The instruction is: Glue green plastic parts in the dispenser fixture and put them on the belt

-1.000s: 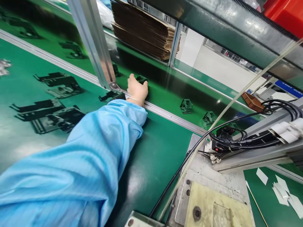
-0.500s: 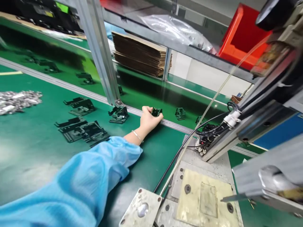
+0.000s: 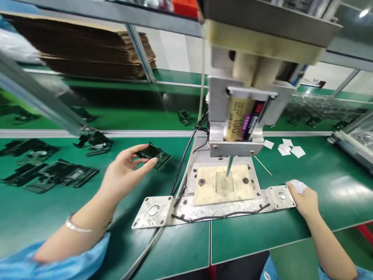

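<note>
My left hand pinches a small dark plastic part between thumb and fingers, held above the green bench left of the machine. On the right, my right hand is closed around a crumpled white wipe, beside the right button plate. Between the hands lies a cream fixture pad with a rectangular recess. A thin dispensing needle points down over that recess, below a tan adhesive cartridge. More dark plastic parts lie on the bench to the left.
A left button plate sits beside black cables and a clear tube. White paper squares and a thin stick lie at right. Behind the bench stand stacked brown cardboard and a metal frame post.
My view has swung right to the machine. My left hand has brought the dark part from the rear rail nearer the machine. My right hand has come into view.
</note>
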